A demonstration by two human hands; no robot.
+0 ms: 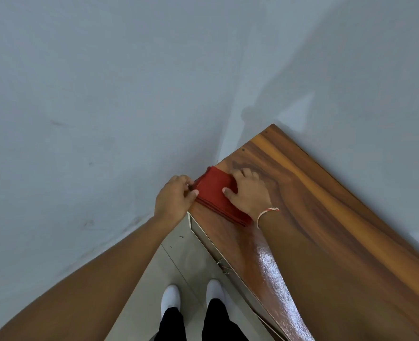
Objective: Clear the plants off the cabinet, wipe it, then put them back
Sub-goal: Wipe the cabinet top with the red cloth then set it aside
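A red cloth (214, 193) lies folded on the top of a brown wooden cabinet (326, 217), right at the cabinet's left end, and part of the cloth sticks out a little past the edge. The left hand (175, 196) is at that edge, just off the cabinet, and its thumb and fingers pinch the left side of the cloth. The right hand (249, 190) lies on the right part of the cloth with the fingers bent a little and the thumb pressing down on the red cloth, so it holds the cloth flat on the wood. The right wrist wears a red and white string band (267, 214). The cabinet top is shiny, and a bright patch of light shows on it near the front edge. The cabinet stands in a corner, with a pale grey wall (105, 94) on the left and behind it. Below, the person stands on a light tiled floor (178, 257) in two white shoes (170, 297) and dark trousers (171, 323), close to the front of the cabinet. No plants can be seen here.
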